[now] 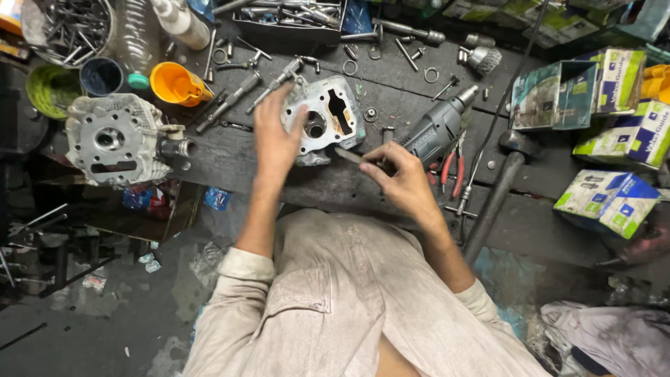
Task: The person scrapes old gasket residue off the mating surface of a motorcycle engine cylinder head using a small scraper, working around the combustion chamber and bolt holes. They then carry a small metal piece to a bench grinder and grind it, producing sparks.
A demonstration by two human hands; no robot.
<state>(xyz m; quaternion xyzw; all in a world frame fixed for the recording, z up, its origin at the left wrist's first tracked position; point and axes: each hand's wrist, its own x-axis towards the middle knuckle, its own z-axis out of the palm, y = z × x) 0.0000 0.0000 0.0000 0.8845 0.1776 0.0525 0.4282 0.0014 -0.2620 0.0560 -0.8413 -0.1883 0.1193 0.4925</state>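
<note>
Cylinder head: the pale metal cylinder head lay face-up on the dark worktop, directly under the left grip and just ahead of the right one, its round port and long slot showing rusty edges
Left grip: the left hand lay flat on the near-left part of the casting, fingers spread and pressing down, closed round nothing; a steady downward press looked right to stop the part sliding
Right grip: the right hand was pinched shut on a thin flat blade, thumb and fingertips close behind its tip
Blade: its free end touched the casting's near edge, pointing away from the right grip toward the left one; kept low and nearly flat it would likely scrape without gouging the mating face
Risk: the blade aimed toward the left wrist, so short controlled strokes seemed wise
Beyond the right grip: a grey electric drill lay just past the knuckles, red-handled pliers beside it, a hammer further out
Beyond the left grip: a second cylinder head sat well apart to the outer side, an orange funnel further ahead
Far side: loose bolts, washers and green-and-white boxes crowded the worktop
</note>
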